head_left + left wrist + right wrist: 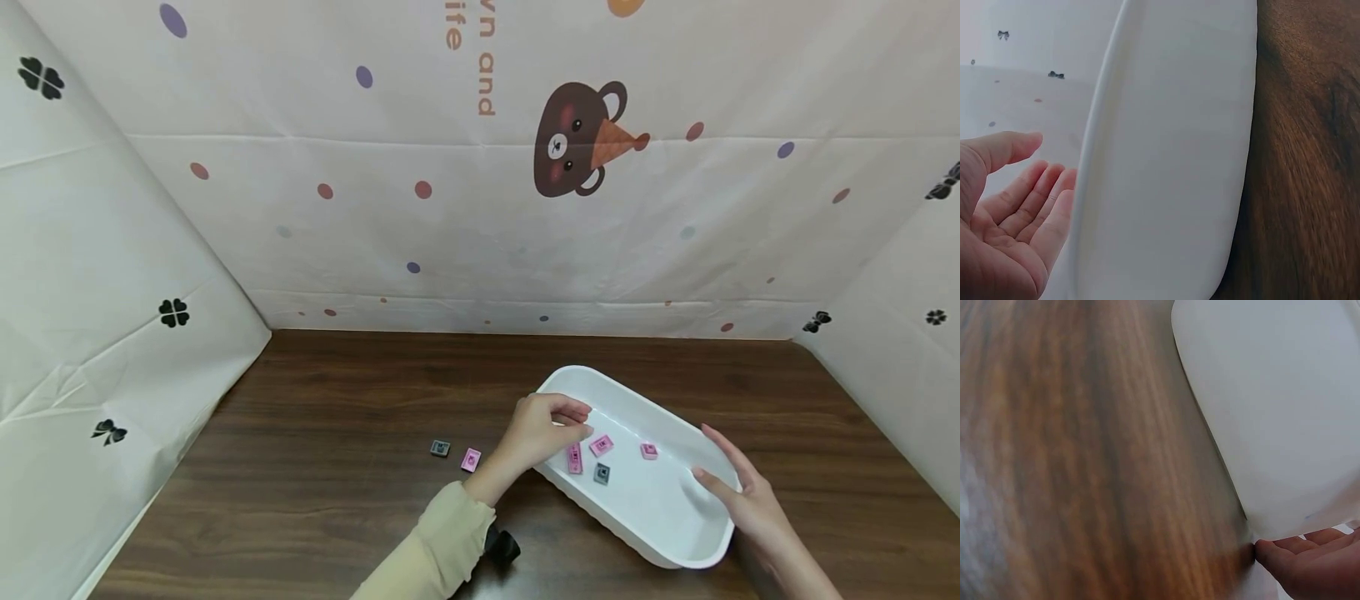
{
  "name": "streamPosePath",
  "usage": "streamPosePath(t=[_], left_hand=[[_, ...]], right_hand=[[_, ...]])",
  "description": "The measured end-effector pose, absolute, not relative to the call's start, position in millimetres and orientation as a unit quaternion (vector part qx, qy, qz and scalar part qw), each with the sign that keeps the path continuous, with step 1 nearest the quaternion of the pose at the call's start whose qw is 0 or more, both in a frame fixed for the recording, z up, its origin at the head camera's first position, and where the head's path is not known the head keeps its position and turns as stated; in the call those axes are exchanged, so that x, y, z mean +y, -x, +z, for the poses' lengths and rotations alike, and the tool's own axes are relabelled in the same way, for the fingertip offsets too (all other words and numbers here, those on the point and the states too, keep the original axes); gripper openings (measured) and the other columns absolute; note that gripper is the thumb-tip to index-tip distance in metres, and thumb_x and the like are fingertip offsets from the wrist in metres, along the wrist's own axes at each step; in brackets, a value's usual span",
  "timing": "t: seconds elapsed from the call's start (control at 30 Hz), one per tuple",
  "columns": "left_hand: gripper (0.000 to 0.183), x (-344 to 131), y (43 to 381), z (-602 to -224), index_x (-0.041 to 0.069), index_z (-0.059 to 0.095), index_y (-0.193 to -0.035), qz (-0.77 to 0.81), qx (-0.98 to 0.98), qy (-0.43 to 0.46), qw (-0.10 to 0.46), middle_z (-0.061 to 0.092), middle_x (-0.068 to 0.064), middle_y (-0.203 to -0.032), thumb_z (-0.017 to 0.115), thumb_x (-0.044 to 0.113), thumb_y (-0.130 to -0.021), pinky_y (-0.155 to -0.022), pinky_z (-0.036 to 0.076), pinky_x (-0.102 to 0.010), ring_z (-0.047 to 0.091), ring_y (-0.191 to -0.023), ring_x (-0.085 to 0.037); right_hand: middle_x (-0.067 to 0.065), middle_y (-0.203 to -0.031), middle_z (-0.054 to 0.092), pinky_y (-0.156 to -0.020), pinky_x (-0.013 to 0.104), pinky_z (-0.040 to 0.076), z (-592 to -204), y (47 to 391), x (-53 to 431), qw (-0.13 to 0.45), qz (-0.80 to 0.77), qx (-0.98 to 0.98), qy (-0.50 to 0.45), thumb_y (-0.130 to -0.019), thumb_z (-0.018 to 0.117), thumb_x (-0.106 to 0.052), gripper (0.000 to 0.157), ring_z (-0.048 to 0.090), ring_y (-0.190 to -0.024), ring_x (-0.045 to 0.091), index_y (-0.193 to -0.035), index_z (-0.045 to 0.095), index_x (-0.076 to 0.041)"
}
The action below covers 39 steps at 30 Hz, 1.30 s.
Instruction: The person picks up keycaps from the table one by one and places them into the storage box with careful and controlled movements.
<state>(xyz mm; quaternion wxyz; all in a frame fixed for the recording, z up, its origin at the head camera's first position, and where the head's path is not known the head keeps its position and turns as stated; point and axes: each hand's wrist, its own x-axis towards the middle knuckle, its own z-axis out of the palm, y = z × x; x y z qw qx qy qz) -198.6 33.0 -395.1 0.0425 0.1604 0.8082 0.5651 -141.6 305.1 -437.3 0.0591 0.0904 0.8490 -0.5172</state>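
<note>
A white tray (pixel 660 508) lies at a slant on the table. Inside it are three small pink blocks (pixel 574 458) and one dark grey block (pixel 602 473). My left hand (pixel 543 429) hovers over the tray's left end, its fingers loosely bent; the left wrist view shows the palm (pixel 1010 231) with nothing in it. At the right side my right hand (pixel 753 500) holds the tray's edge, thumb over the inside and fingers outside. Left of the tray, a dark grey block (pixel 440 448) and a pink block (pixel 471 459) lie on the wood.
The dark wooden table (pixel 337 400) is bordered by white printed cloth (pixel 450 233) at the back and both sides. A black object (pixel 502 546), partly hidden, shows beside the left sleeve (pixel 442 533).
</note>
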Motion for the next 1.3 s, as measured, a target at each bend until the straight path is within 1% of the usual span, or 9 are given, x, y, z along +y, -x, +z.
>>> streamPosePath(t=[0.07, 0.17, 0.23, 0.33, 0.4, 0.57, 0.67, 1.1, 1.3], left_hand=[[0.018, 28, 197, -394, 0.005, 0.07, -0.093, 0.566, 0.806, -0.166, 0.038, 0.069, -0.001, -0.083, 0.072, 0.011, -0.076, -0.066, 0.047, -0.014, 0.06, -0.072, 0.0], [0.019, 21, 195, -392, 0.005, 0.07, -0.094, 0.567, 0.806, -0.17, 0.035, 0.069, -0.004, -0.086, 0.072, 0.012, -0.076, -0.067, 0.047, -0.015, 0.061, -0.073, -0.001], [0.02, 17, 194, -392, 0.005, 0.07, -0.094, 0.57, 0.803, -0.169, 0.035, 0.069, -0.005, -0.087, 0.072, 0.012, -0.076, -0.067, 0.047, -0.015, 0.061, -0.074, -0.002], [0.021, 9, 194, -391, 0.004, 0.07, -0.095, 0.577, 0.797, -0.172, 0.033, 0.069, -0.008, -0.089, 0.072, 0.011, -0.076, -0.066, 0.048, -0.016, 0.063, -0.075, -0.006], [0.021, 5, 193, -390, 0.003, 0.069, -0.095, 0.582, 0.794, -0.174, 0.032, 0.069, -0.011, -0.09, 0.072, 0.01, -0.076, -0.066, 0.049, -0.017, 0.063, -0.076, -0.008], [0.021, -8, 192, -391, 0.002, 0.069, -0.096, 0.585, 0.791, -0.177, 0.027, 0.068, -0.014, -0.092, 0.071, 0.01, -0.077, -0.066, 0.049, -0.018, 0.064, -0.078, -0.012], [0.022, -14, 192, -392, 0.001, 0.068, -0.097, 0.587, 0.789, -0.178, 0.023, 0.068, -0.013, -0.091, 0.071, 0.01, -0.077, -0.066, 0.049, -0.018, 0.064, -0.079, -0.014], [0.02, -38, 176, -368, -0.008, 0.065, -0.096, 0.6, 0.781, -0.173, 0.017, 0.066, -0.021, -0.092, 0.067, -0.003, -0.077, -0.068, 0.05, -0.019, 0.064, -0.083, -0.03], [0.021, -50, 173, -365, -0.008, 0.065, -0.097, 0.596, 0.787, -0.16, 0.02, 0.066, -0.022, -0.093, 0.068, -0.002, -0.077, -0.07, 0.051, -0.021, 0.064, -0.085, -0.031]], right_hand=[[0.024, -0.147, 0.015, -0.096, 0.057, 0.024, -438, 142, 305, 0.059, -0.526, 0.844, -0.089, -0.091, 0.054, -0.032, 0.069, 0.023, -0.126, 0.039, -0.147, 0.014, -0.021], [0.024, -0.147, 0.015, -0.096, 0.056, 0.025, -438, 142, 305, 0.056, -0.525, 0.845, -0.089, -0.091, 0.054, -0.032, 0.069, 0.024, -0.126, 0.036, -0.147, 0.014, -0.022], [0.023, -0.147, 0.018, -0.093, 0.045, 0.03, -439, 142, 306, 0.053, -0.514, 0.852, -0.088, -0.091, 0.054, -0.033, 0.068, 0.033, -0.12, 0.021, -0.147, 0.015, -0.022], [0.019, -0.146, 0.022, -0.086, 0.031, 0.032, -440, 142, 306, 0.049, -0.498, 0.861, -0.087, -0.091, 0.054, -0.034, 0.067, 0.034, -0.107, 0.0, -0.146, 0.017, -0.023], [0.019, -0.145, 0.023, -0.083, 0.028, 0.031, -439, 142, 306, 0.051, -0.495, 0.863, -0.087, -0.091, 0.054, -0.035, 0.068, 0.033, -0.105, -0.003, -0.146, 0.017, -0.023], [0.022, -0.147, 0.017, -0.093, 0.045, 0.029, -437, 143, 305, 0.061, -0.514, 0.851, -0.088, -0.091, 0.053, -0.034, 0.069, 0.029, -0.124, 0.03, -0.147, 0.014, -0.022], [0.023, -0.148, 0.014, -0.096, 0.056, 0.023, -436, 143, 305, 0.063, -0.529, 0.842, -0.088, -0.092, 0.053, -0.033, 0.07, 0.022, -0.127, 0.04, -0.147, 0.012, -0.021], [0.023, -0.148, 0.012, -0.098, 0.061, 0.019, -434, 143, 304, 0.065, -0.54, 0.834, -0.091, -0.091, 0.054, -0.032, 0.071, 0.019, -0.128, 0.043, -0.147, 0.013, -0.021], [0.024, -0.148, 0.012, -0.098, 0.062, 0.019, -435, 143, 304, 0.066, -0.541, 0.834, -0.091, -0.091, 0.054, -0.032, 0.071, 0.02, -0.128, 0.042, -0.147, 0.013, -0.021]])
